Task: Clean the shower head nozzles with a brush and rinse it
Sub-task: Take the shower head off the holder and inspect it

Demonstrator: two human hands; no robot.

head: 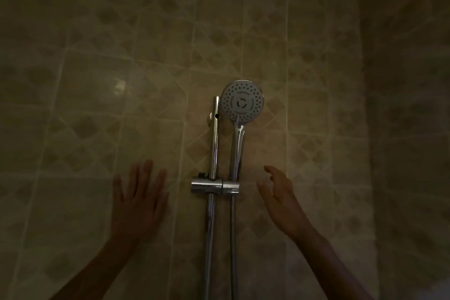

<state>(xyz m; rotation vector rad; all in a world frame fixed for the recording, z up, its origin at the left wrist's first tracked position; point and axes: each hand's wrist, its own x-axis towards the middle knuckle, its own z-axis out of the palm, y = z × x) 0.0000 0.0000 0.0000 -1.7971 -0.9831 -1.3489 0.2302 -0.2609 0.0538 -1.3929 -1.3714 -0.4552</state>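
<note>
A round grey shower head (242,101) with dark nozzle dots faces me, its chrome handle (237,148) seated in a chrome holder (214,186) on a vertical slide rail (214,139). My left hand (137,198) is raised to the left of the holder, fingers straight and spread, holding nothing. My right hand (280,192) hovers to the right of the handle, fingers loosely bent and empty, apart from the handle. No brush is in view.
The beige tiled wall (121,95) with a diamond pattern fills the dim scene. The chrome hose (233,246) runs down below the holder beside the rail. A wall corner stands at the right (365,129).
</note>
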